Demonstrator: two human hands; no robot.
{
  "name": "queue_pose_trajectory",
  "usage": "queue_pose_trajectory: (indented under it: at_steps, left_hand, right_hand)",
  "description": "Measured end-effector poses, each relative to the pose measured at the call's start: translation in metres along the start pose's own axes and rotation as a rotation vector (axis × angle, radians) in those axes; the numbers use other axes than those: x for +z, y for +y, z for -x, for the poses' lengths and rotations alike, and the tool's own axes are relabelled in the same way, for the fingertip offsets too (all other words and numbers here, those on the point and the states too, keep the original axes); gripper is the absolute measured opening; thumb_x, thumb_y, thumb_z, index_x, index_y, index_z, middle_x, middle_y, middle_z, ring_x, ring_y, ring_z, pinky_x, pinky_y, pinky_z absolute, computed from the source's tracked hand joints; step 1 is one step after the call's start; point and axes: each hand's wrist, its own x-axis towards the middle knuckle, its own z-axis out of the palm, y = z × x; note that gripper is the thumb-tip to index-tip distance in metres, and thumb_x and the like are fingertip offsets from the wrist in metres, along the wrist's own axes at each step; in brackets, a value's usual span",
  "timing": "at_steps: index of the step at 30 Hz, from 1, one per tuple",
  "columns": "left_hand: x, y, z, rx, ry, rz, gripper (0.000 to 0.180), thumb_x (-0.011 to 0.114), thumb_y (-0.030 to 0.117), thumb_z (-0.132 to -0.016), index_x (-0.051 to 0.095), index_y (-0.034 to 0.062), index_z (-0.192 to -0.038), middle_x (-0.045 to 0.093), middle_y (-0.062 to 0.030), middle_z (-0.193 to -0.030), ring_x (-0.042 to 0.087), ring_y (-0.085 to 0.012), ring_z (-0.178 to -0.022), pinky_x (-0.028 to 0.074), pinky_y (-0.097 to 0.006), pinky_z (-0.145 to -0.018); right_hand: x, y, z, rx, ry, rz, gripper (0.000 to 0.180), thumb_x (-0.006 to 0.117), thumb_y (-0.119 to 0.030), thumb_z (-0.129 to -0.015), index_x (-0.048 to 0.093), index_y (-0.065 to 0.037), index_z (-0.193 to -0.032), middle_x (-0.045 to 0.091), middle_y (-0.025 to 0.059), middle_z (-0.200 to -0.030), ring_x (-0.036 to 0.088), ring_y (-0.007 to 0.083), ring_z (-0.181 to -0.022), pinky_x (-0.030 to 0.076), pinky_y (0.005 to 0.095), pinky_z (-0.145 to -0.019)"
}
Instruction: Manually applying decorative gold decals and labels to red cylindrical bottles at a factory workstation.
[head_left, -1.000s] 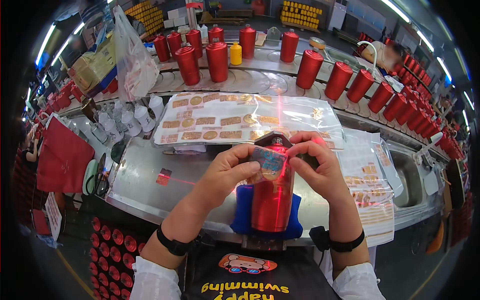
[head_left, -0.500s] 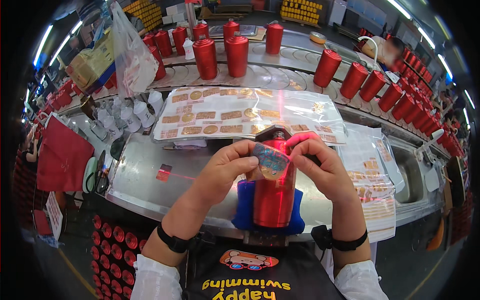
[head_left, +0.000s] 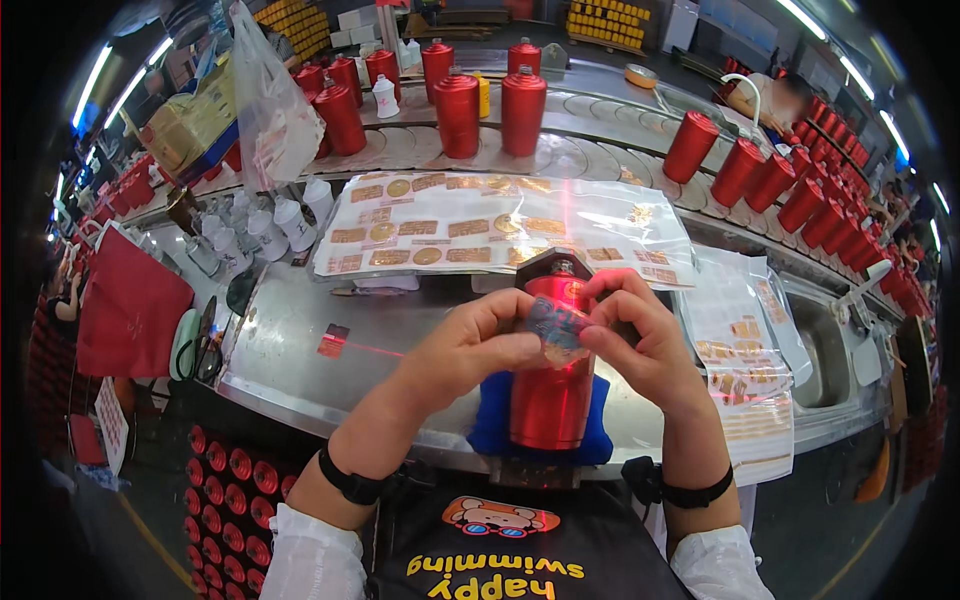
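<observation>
A glossy red bottle (head_left: 550, 410) lies on a blue cushion (head_left: 488, 418) in front of me, its neck pointing away toward a dark angular bracket (head_left: 540, 264). Over the bottle's upper part I hold a small transparent decal (head_left: 556, 328) with bluish print and a gold patch. My left hand (head_left: 478, 340) pinches its left edge between thumb and forefinger. Its right side is held by the thumb and fingers of my right hand (head_left: 640, 335). The decal is tilted and covers part of the bottle; whether it touches the surface I cannot tell.
Decal sheets (head_left: 470, 228) lie beyond the bottle, with another stack (head_left: 745, 400) at right. A conveyor (head_left: 400, 150) carries red bottles behind. White bottles (head_left: 292, 225) stand at left, near a red cloth (head_left: 130, 310). A sink (head_left: 818, 350) is at right.
My left hand has moved right, closer to my right hand. The decal has shifted right and tilted more. Red bottles on the conveyor's near lane have moved to the right.
</observation>
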Motion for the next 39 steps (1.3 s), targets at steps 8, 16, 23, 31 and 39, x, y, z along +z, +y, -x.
queue_pose_trajectory:
  at_steps: [8, 16, 23, 31, 39]
  left_hand:
    - [0.005, -0.006, 0.003, 0.063, 0.036, -0.133, 0.022, 0.056, 0.007, -0.091, 0.057, 0.0001, -0.112, 0.063, -0.0023, -0.100, 0.058, -0.0066, -0.090, 0.049, -0.025, -0.082]
    - [0.016, 0.003, 0.004, 0.186, 0.078, -0.500, 0.018, 0.057, 0.005, -0.088, 0.060, -0.0014, -0.105, 0.064, -0.0037, -0.088, 0.055, -0.0058, -0.081, 0.046, -0.024, -0.073]
    - [0.003, 0.005, 0.007, 0.011, -0.007, -0.231, 0.013, 0.057, 0.007, -0.092, 0.059, 0.0025, -0.104, 0.062, -0.0008, -0.096, 0.057, -0.0056, -0.087, 0.047, -0.023, -0.077]
    - [0.005, 0.002, 0.004, -0.086, -0.095, -0.202, 0.010, 0.058, 0.011, -0.091, 0.059, 0.0029, -0.098, 0.062, -0.0006, -0.090, 0.056, -0.0058, -0.081, 0.047, -0.023, -0.074]
    - [0.016, 0.007, 0.003, -0.154, -0.076, -0.231, 0.010, 0.059, 0.015, -0.093, 0.058, 0.0048, -0.096, 0.060, 0.0002, -0.087, 0.054, -0.0069, -0.078, 0.045, -0.024, -0.071]
  right_hand:
    - [-0.005, 0.004, 0.003, -0.062, 0.023, 0.205, 0.013, 0.061, -0.003, -0.089, 0.062, -0.001, -0.101, 0.050, 0.0114, -0.115, 0.057, 0.0209, -0.097, 0.047, 0.0318, -0.081]
    - [-0.004, -0.025, -0.023, -0.300, -0.061, 0.482, 0.026, 0.066, 0.001, -0.079, 0.065, -0.006, -0.104, 0.051, 0.0145, -0.119, 0.051, 0.0316, -0.110, 0.043, 0.0388, -0.090]
    - [-0.009, -0.024, -0.007, -0.246, -0.065, 0.236, 0.021, 0.071, 0.005, -0.072, 0.066, -0.009, -0.087, 0.051, 0.0133, -0.117, 0.054, 0.0262, -0.103, 0.045, 0.0326, -0.077]
    - [-0.007, -0.011, 0.020, -0.274, 0.087, 0.244, 0.029, 0.071, 0.006, -0.073, 0.069, -0.010, -0.097, 0.050, 0.0136, -0.123, 0.054, 0.0233, -0.104, 0.044, 0.0300, -0.072]
    - [0.007, -0.032, 0.014, -0.482, 0.065, 0.599, 0.027, 0.071, 0.002, -0.066, 0.065, -0.009, -0.089, 0.051, 0.0142, -0.121, 0.049, 0.0381, -0.114, 0.045, 0.0453, -0.093]
